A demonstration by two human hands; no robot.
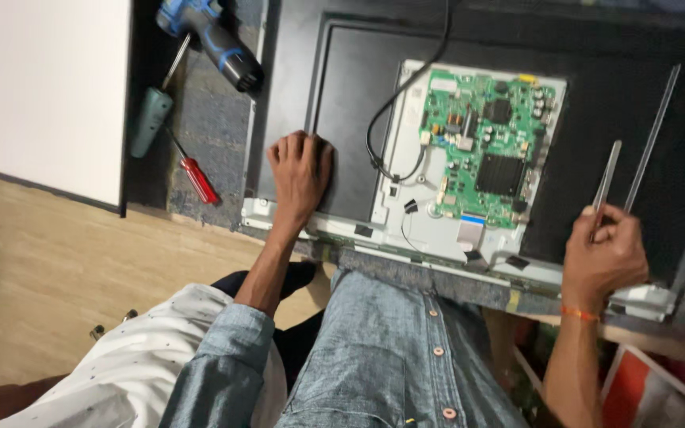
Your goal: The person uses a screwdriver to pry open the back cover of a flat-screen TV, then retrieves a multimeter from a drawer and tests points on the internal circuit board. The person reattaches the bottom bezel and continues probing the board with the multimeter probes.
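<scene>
Denim shirt (390, 349) nearest, left hand (301, 170) flat, released on black panel (350, 119), right hand (604, 254) grasping thin metal strip (608, 178).

My right hand (606, 252) holds thin, shiny metal strips (606, 184). My left hand (301, 170) lies on the smooth, dull black panel (350, 119). The green board (487, 143) sits on pale metal. My denim shirt (390, 349) is soft cloth; the floor (65, 269) looks wooden.

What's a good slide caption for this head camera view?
Left hand flat on an opened flat-panel screen back beside its green circuit board; right hand grips thin metal strips.
</scene>
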